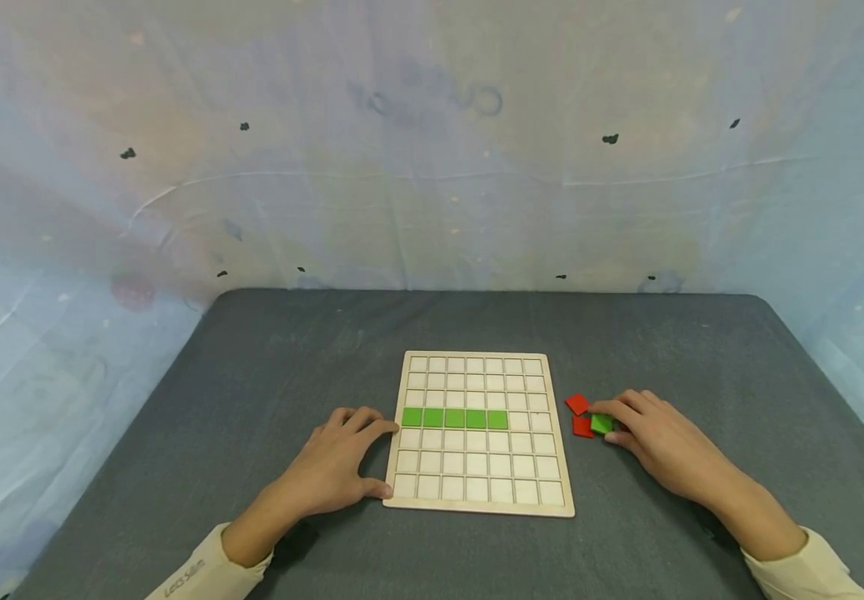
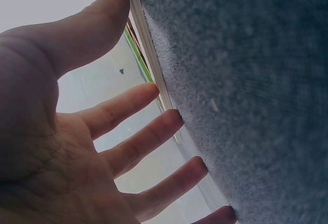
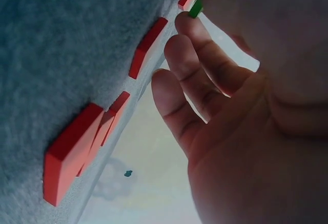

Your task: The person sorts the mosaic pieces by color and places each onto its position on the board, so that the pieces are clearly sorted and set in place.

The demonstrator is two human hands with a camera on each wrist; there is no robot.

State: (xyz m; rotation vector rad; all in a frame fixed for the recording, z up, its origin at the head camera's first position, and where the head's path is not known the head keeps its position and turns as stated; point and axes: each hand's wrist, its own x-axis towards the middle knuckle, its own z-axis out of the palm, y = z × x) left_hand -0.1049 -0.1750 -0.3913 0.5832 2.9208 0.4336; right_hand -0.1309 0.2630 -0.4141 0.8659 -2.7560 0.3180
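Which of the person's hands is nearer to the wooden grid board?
The left. The left hand touches the left edge of the wooden grid board; the right hand is off the board's right side, apart from it, pinching a green tile.

There is one pale wooden square-gridded board (image 1: 474, 464), its grid counting seven columns by seven rows, forty-nine cells. Flat green square tiles (image 1: 455, 418) number five on the board, and one more green tile (image 1: 601, 424) shows at the right fingers, making six visible. Two flat red square tiles (image 1: 576, 404) show from the head; the right wrist view shows at least four, overlap hiding the exact total. The person has two bare hands, one left (image 1: 342, 462), one right (image 1: 660, 442), and two cream fabric sleeves (image 1: 207, 571). One dark grey cloth-covered bench (image 1: 312, 350) carries everything.
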